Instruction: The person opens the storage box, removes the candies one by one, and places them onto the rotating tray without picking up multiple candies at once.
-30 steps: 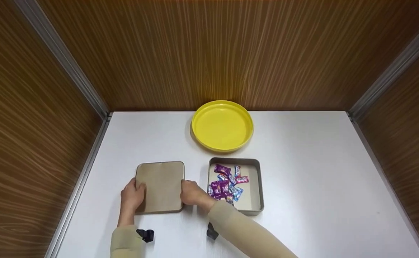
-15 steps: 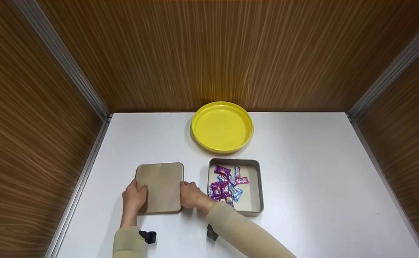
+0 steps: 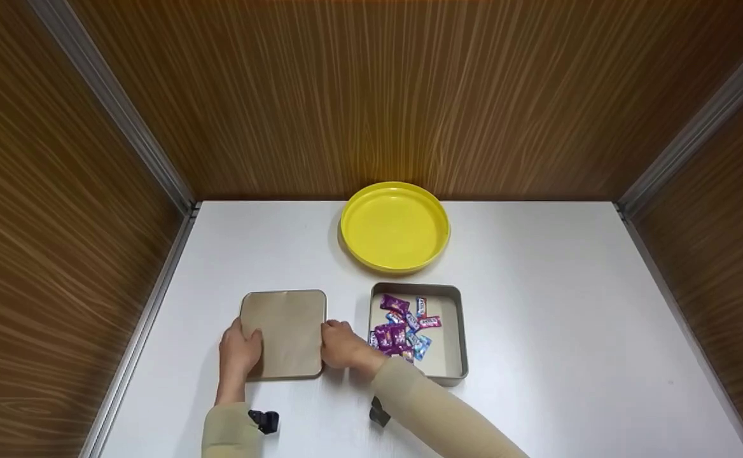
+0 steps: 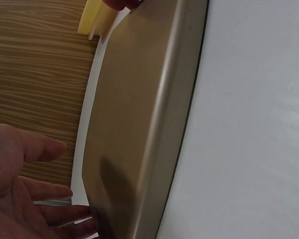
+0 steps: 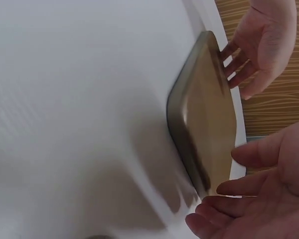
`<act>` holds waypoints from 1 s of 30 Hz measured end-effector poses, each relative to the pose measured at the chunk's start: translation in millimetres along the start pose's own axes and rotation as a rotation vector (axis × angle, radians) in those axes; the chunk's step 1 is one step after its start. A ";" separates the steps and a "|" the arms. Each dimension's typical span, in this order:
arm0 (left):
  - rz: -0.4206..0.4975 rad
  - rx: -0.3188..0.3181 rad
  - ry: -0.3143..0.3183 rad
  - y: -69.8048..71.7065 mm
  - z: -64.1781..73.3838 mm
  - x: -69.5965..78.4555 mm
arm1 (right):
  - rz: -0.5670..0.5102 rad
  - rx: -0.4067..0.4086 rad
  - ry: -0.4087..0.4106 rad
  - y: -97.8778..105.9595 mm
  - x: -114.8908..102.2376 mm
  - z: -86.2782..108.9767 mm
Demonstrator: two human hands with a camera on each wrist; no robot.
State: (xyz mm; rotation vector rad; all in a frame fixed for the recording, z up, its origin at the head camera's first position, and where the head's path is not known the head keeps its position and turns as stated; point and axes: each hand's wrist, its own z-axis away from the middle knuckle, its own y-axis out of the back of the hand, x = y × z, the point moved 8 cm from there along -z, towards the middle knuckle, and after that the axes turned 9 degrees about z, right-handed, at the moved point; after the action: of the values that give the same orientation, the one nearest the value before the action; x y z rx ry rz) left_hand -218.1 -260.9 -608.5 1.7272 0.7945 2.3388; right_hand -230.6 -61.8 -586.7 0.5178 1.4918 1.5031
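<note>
A tan rectangular tin lid (image 3: 289,334) lies flat on the white table, top face up. At its left edge is my left hand (image 3: 238,352), whose fingers (image 4: 65,214) are extended along the rim, with the thumb held apart above. My right hand (image 3: 343,346) is at the lid's right edge; its fingers (image 5: 239,186) are fairly straight and spread, fingertips beside the rim. Neither hand curls round the lid. Just right of my right hand stands a matching tin box (image 3: 462,337) without a cover. Several wrapped candies (image 3: 392,336), purple, blue and pink, lie inside it, mostly toward its left.
A round yellow tray (image 3: 395,229) sits near the back of the white table (image 3: 569,305). Wood-grain panels (image 3: 397,95) enclose the back and both sides. My right forearm (image 3: 438,410) crosses in front of the box's near-left corner.
The lid stays in about the same spot, with both hands beside it. My left hand has shifted slightly to the right. Box, candies and tray keep their places.
</note>
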 end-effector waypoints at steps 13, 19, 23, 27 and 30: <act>0.002 -0.009 -0.048 -13.0 7.4 31.1 | -0.205 0.002 0.011 50.0 23.5 25.5; 0.064 -0.059 -0.087 -33.4 12.2 53.7 | -0.281 0.070 -0.010 79.6 51.8 42.8; 0.101 -0.087 -0.130 -50.4 16.8 68.0 | -0.341 0.121 -0.040 93.9 76.1 56.2; 0.126 -0.114 -0.173 -68.8 21.3 78.7 | -0.389 0.185 -0.103 104.2 103.1 70.1; 0.138 -0.144 -0.184 -83.5 24.9 83.7 | -0.411 0.230 -0.155 109.1 122.8 80.3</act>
State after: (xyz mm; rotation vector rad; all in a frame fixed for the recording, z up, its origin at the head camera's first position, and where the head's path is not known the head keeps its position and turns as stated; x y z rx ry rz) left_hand -240.3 -147.9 -572.1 1.9538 0.4798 2.2138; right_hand -258.0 100.8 -507.8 0.4182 1.5450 0.9599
